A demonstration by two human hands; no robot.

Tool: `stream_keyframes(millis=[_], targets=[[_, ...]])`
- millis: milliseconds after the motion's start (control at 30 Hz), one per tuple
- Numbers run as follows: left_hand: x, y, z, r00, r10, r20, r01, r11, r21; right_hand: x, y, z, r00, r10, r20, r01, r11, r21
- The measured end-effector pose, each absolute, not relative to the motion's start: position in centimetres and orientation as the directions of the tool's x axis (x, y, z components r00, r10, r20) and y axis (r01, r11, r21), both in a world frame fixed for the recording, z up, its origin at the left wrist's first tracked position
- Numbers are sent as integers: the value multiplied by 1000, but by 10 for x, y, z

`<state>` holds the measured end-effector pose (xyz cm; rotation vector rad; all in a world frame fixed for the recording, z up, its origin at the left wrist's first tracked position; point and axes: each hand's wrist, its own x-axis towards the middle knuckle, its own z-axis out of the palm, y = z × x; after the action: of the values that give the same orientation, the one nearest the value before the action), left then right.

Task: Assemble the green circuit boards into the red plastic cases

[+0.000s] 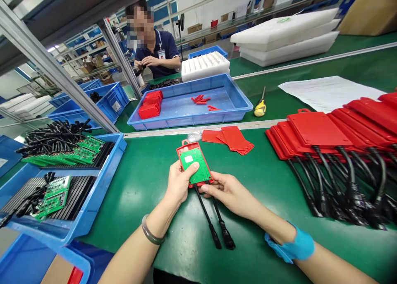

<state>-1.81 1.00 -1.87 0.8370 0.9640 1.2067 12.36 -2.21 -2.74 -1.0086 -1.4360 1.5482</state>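
A red plastic case (187,147) with a green circuit board (196,165) seated in it is held over the green table. My left hand (179,184) grips its left side, thumb pressed on the board. My right hand (230,193) holds the lower right corner, fingers closed around it. Two black cables (217,226) hang from the case's lower end and lie on the mat.
Red lids (235,138) lie just beyond the case. Finished red units with black cables (335,160) are piled at right. Blue bins with boards and cables (62,180) stand at left. A blue tray (189,106), a screwdriver (260,107) and a person (155,48) are beyond.
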Motion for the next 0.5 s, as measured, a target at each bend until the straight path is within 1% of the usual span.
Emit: stream_keyframes(millis=[133, 267, 300, 367, 433, 500], targets=[[-19, 10, -17, 104, 979, -174, -404, 201, 892, 124, -22, -33, -374, 927, 25, 6, 29, -1000], [-20, 10, -19, 86, 987, -136, -376, 158, 913, 127, -20, -38, -351, 936, -12, 87, 20, -996], [-20, 11, -20, 77, 990, -115, -355, 135, 925, 127, -19, -37, -348, 937, -27, 81, 2, -997], [-20, 10, -21, 70, 995, -74, -314, 92, 945, 127, -18, -35, -329, 944, -38, 17, -35, -999], [-19, 9, -22, 74, 996, -49, -284, 68, 956, 125, -17, -31, -278, 960, -29, -73, -51, -996], [-17, 8, -24, 76, 997, -33, -253, 51, 966, 124, -17, -31, -218, 976, -20, -104, -44, -994]])
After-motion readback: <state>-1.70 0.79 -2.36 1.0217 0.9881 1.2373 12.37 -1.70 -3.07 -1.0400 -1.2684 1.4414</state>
